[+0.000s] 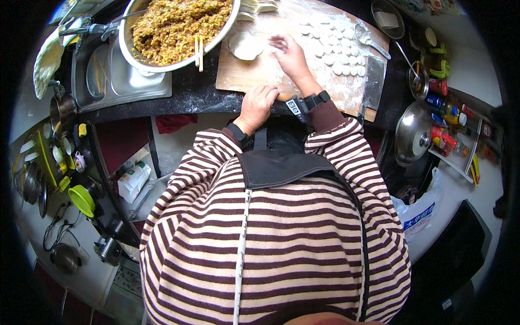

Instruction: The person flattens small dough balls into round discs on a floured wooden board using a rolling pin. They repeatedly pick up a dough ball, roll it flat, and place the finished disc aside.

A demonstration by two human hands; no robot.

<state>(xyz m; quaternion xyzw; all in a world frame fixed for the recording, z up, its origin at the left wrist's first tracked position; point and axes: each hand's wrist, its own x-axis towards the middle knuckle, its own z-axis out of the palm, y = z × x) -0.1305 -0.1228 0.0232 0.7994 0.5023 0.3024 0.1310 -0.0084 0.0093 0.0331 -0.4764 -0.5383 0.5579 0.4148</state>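
A flat round dough wrapper (pixel 246 46) lies on the floured wooden board (pixel 233 76). Just right of the wrapper is my right hand (pixel 291 58), its fingers stretched out and apart, somewhat smeared by motion, with nothing visible in them. At the board's front edge my left hand (pixel 257 108) is closed, fingers curled together; whatever is under them is hidden. Many small floured dough pieces (pixel 338 49) cover the right side of the board. Pale folded dough pieces (pixel 257 6) sit at its far left. A large metal bowl (pixel 125 40) of minced filling (pixel 176 27) stands left of the board.
Chopsticks (pixel 199 53) rest over the bowl's near rim. A white scoop (pixel 374 42) lies on the board's right part. The sink (pixel 135 89) is on the left. To the right stand a pan lid (pixel 414 134), a small pot (pixel 418 85) and several bottles (pixel 452 116).
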